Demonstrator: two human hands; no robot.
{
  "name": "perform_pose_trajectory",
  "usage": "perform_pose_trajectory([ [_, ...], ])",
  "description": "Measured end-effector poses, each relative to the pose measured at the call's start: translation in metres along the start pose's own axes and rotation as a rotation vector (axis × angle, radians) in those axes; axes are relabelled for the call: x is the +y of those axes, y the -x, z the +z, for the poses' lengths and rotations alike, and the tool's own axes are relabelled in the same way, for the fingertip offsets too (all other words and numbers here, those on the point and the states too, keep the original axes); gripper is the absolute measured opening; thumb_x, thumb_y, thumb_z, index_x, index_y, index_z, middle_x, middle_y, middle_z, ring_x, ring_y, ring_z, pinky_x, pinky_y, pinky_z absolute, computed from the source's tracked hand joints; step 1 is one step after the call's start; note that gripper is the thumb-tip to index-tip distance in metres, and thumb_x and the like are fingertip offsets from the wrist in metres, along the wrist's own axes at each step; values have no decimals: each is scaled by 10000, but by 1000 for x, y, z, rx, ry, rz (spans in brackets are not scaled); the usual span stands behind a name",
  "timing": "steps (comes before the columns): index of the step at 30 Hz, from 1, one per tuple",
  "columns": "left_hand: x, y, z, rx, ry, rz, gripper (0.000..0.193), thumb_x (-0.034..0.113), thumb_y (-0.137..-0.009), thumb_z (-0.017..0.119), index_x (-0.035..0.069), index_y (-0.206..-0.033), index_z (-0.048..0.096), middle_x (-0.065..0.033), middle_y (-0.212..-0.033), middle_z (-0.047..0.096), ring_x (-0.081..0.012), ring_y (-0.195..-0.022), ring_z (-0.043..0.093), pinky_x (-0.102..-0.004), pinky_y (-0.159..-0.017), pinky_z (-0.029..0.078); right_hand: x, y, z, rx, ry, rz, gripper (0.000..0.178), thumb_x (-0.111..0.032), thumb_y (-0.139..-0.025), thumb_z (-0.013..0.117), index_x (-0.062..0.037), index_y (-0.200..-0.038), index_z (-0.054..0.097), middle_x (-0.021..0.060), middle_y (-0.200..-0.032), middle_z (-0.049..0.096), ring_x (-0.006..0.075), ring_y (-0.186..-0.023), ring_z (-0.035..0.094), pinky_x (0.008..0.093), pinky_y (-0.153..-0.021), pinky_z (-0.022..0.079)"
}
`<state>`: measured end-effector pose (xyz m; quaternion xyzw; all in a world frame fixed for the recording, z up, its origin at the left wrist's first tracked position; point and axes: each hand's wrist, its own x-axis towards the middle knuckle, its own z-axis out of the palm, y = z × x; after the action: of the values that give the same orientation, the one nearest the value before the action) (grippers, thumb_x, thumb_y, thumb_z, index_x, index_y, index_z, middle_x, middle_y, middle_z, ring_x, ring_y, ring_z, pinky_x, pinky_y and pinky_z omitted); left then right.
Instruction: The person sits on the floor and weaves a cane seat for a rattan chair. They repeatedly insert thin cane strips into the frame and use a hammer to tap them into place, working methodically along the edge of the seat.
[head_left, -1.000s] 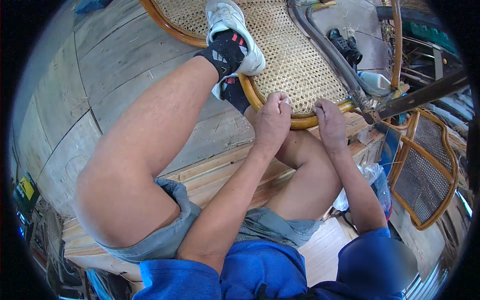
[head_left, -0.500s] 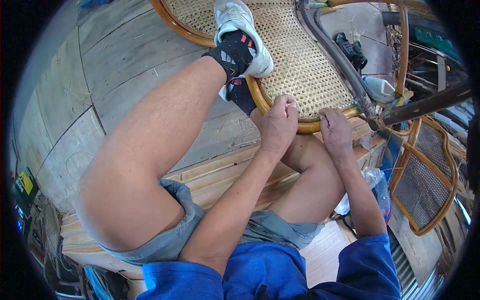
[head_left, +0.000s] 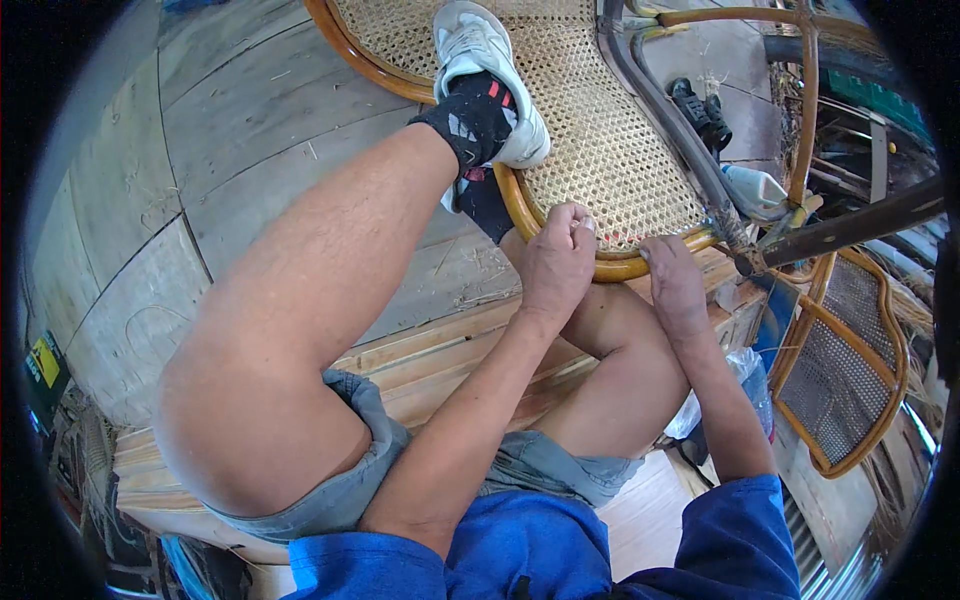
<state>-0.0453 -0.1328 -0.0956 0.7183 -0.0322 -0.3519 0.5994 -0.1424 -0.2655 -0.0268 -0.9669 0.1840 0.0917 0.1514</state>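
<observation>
Cane-mesh panel (head_left: 605, 130) stretches from the far edge to the person's right knee (head_left: 605, 320), its near rim (head_left: 622, 270) just above that knee. A white shoe (head_left: 528, 140) lies across its left side, and a dark bar (head_left: 672, 125) runs along its right. It looks light for its size, with a stiff, smooth, perhaps slightly slippery rim; the mesh is likely springy and easily split, so the rim seems the safer hold. The weave is pale straw with small regular holes, the rim glossy amber. The left hand's (head_left: 558, 258) fingers are curled tight at the near rim; the right hand's (head_left: 677, 285) bend over it farther right. Whether either pinches a strand cannot be told.
</observation>
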Motion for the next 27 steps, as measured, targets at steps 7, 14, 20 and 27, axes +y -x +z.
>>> perform_pose_trajectory([
  [7,1,0,-1,-15,3,-18,213,153,-862,542,-12,-991,580,-121,-713,617,-192,-621,587,-334,-608,460,9,-4,-3,-178,103,-25,188,-48,-810,480,-48,-987,544,145,-916,541,346,-854,566,423,-711,478],
  [14,3,-3,-2,-26,-69,-49,247,184,-862,543,-8,-1009,594,-138,-779,640,-189,-699,610,-324,-693,479,14,-23,-10,-284,176,-74,129,-113,-839,513,-42,-932,566,148,-824,536,340,-821,571,420,-677,464],
  [20,5,-2,-3,-61,-63,3,226,191,-874,539,-2,-945,635,-159,-743,642,-223,-673,623,-339,-672,482,10,9,-57,355,-171,325,146,-139,-857,559,-13,-917,604,136,-887,600,258,-867,587,334,-773,454],
  [27,-2,-3,2,-96,-172,172,286,226,-909,488,-31,-949,607,-207,-816,631,-302,-760,624,-353,-729,473,-22,267,-2,334,-257,1099,166,-147,-901,531,6,-891,594,108,-789,600,173,-731,555,296,-684,448],
])
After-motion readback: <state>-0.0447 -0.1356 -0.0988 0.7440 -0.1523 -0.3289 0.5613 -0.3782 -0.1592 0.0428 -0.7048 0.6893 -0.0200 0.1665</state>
